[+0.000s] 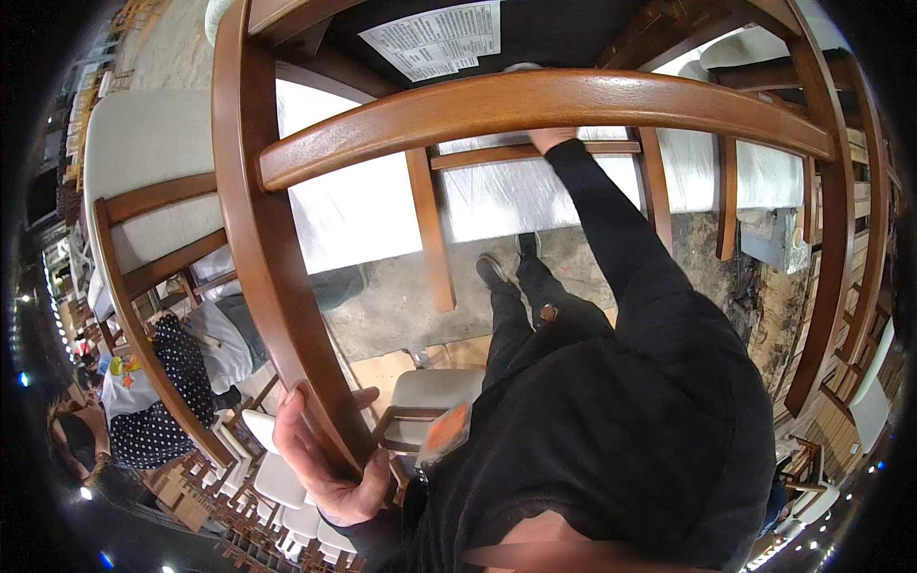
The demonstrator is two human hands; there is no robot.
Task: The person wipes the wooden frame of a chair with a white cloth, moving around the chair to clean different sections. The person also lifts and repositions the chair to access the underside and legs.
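A brown wooden chair (pixel 535 103) fills the near view, its dark underside bearing a white printed label (pixel 435 40). My left hand (pixel 334 468) is closed around the end of one of its long wooden legs, thumb on one side and fingers on the other. Stretched forward in a black sleeve, my right arm passes beneath the curved rail. Only a part of my right hand (pixel 557 139) shows below that rail, and its fingers are hidden. A small pale thing (pixel 522 68) peeks out above the rail; I cannot make out what it is.
Behind the chair runs a white surface under clear plastic (pixel 344 210), with more wooden chair parts against it. A pale-seated chair (pixel 148 172) stands at the left. Beyond it is another person in a dotted garment (pixel 177 392). Several more chairs (pixel 296 487) crowd the lower left.
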